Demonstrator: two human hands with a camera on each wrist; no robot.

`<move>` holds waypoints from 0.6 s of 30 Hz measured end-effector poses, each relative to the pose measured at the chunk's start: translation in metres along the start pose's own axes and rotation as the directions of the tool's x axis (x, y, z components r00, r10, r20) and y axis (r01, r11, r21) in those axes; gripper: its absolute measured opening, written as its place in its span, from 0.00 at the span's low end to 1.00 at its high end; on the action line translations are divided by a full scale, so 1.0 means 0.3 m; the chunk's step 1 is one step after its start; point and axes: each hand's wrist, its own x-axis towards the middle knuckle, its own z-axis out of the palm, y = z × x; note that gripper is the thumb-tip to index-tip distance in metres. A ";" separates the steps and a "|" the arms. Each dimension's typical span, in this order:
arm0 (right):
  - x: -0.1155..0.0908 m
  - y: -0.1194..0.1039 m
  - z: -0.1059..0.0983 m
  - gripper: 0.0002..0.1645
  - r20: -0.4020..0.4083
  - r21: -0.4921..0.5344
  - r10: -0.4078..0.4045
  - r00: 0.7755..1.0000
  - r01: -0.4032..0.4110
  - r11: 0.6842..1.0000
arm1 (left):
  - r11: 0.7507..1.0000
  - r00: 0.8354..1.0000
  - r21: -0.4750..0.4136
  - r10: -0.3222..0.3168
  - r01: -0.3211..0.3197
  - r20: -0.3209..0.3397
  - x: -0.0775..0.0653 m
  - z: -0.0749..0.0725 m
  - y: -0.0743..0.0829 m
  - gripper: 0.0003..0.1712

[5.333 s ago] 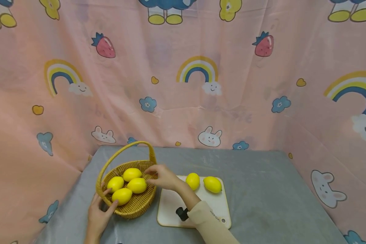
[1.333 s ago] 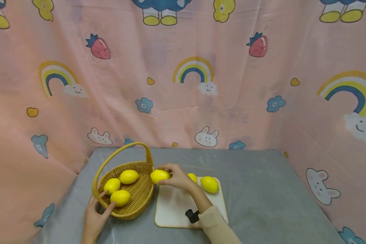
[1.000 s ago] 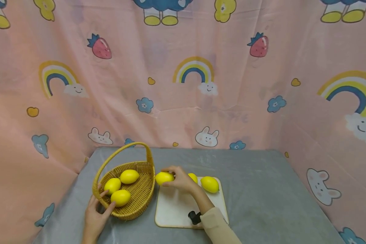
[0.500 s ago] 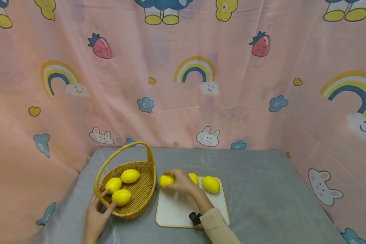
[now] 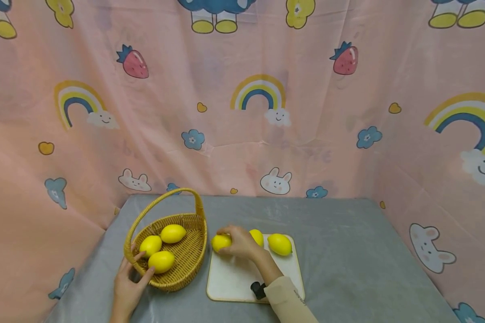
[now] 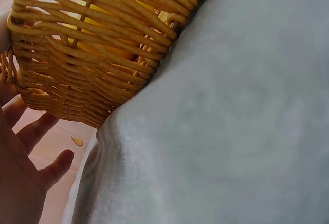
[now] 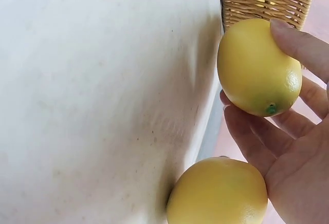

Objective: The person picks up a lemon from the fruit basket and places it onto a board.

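Observation:
In the head view, my left hand [image 5: 128, 286] grips the near left rim of the yellow wicker basket [image 5: 183, 269], which holds several lemons: one [image 5: 173, 233] at the back, one [image 5: 150, 246] at the left, one [image 5: 161, 262] in front. My right hand [image 5: 242, 243] pinches another lemon [image 5: 220, 243] at the far left corner of the white cutting board [image 5: 230, 282]. In the right wrist view, thumb and fingertips hold this lemon [image 7: 257, 70] from opposite sides, close to the board surface. Two more lemons lie at the board's far side, one [image 5: 257, 236] partly behind my hand, one [image 5: 280, 244] further right.
A grey cloth [image 5: 347, 260] covers the table. The basket's tall arched handle [image 5: 153, 206] rises above its rim, and the basket stands just left of the board. Behind the table hangs a pink patterned curtain [image 5: 327, 166].
My right hand has taken a lemon out of the basket, carried it right and lowered it to the board's far left corner. My left hand has stayed at the basket rim.

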 end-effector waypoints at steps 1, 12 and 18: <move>0.000 -0.002 0.001 0.30 0.003 -0.003 0.001 1.000 -0.001 1.000 | 1.000 1.000 -0.004 0.004 -0.004 0.001 0.000 0.000 0.000 0.27; 0.000 -0.006 0.000 0.29 0.025 -0.040 0.007 1.000 -0.006 0.999 | 1.000 1.000 0.022 -0.016 0.016 0.019 -0.002 -0.005 0.016 0.26; 0.000 -0.006 -0.007 0.28 0.034 -0.063 0.011 0.999 -0.009 0.998 | 0.999 1.000 0.032 -0.016 0.015 0.022 -0.004 -0.006 0.016 0.27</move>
